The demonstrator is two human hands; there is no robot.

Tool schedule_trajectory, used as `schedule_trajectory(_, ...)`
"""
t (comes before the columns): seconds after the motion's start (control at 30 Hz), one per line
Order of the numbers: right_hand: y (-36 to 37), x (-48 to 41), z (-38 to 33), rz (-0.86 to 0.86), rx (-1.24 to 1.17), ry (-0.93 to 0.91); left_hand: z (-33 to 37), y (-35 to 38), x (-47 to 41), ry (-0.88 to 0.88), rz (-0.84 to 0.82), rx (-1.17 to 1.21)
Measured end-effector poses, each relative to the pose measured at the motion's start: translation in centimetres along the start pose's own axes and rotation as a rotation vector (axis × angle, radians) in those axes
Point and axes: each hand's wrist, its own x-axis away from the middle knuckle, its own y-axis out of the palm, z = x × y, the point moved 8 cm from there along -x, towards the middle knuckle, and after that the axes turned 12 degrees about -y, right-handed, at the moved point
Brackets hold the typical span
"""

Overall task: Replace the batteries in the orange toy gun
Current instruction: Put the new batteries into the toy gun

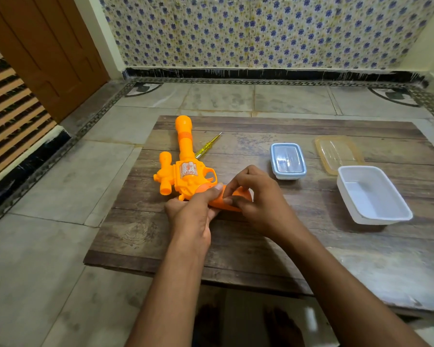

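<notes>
Two bare arms (336, 284) reach out from the bottom of the view, and two bare feet (283, 326) show dimly under the near edge of the worktop (261, 246). The worktop is a low board of dark, worn wood. It sits on a floor (48, 246) of big pale grey stone tiles with a black patterned border.

Both hands meet near the middle of the worktop, at the handle end of the orange toy gun (186, 171). The left hand (193, 211) grips the back of the gun with its fingers curled round it and its thumb pressed on top. The right hand (256, 196) has bent fingers, and its fingertips pinch the orange handle from the other side.

The gun lies flat on the left part of the worktop, with its long barrel pointing away at the far edge. A silver sticker (188, 169) is on its side, but the marks on it are too small to read.

A yellow screwdriver (209, 144) lies just beside the barrel, on its right, with one end hidden behind the gun. To the right is a small box (288, 160) with a clear lid and a blue rim. Past that, a see-through yellowish lid (336, 152) lies flat, and an open white tub (372, 196) sits just in front of it.

The far wall (261, 33) has tiles full of little blue flowers. A brown wooden door (48, 46) stands on the left.
</notes>
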Motion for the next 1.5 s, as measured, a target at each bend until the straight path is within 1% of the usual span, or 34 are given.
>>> schedule_trajectory(0.27,0.1,-0.1,0.7,-0.008,-0.020,0.063,-0.2,-0.3,-0.6,-0.014,-0.004,0.008)
schedule_trajectory(0.43,0.1,0.0,0.9,0.004,-0.074,0.143,-0.2,-0.2,-0.5,-0.009,0.000,0.013)
schedule_trajectory(0.57,-0.2,0.1,0.9,0.052,-0.114,0.200,-0.1,-0.2,-0.3,-0.008,0.010,-0.004)
schedule_trajectory(0.73,-0.2,0.2,1.1,0.036,-0.169,0.233,0.1,-0.2,0.1,-0.010,0.020,0.007)
schedule_trajectory(0.97,-0.5,0.2,1.3,0.032,-0.175,0.219,0.0,-0.2,-0.2,-0.021,0.029,-0.011)
schedule_trajectory(1.1,-0.6,0.5,2.0,-0.015,-0.252,0.230,0.0,-0.1,-0.1,-0.011,0.021,-0.009)
schedule_trajectory(1.17,-0.5,0.7,2.2,-0.004,-0.263,0.236,-0.1,-0.1,-0.1,-0.011,0.019,-0.007)
schedule_trajectory(1.3,-0.7,0.4,1.9,0.065,-0.179,0.220,-0.2,-0.1,-0.1,-0.002,0.024,-0.020)
schedule_trajectory(1.5,-0.5,0.1,1.6,0.032,-0.134,0.206,0.0,-0.5,0.0,-0.033,0.039,-0.020)
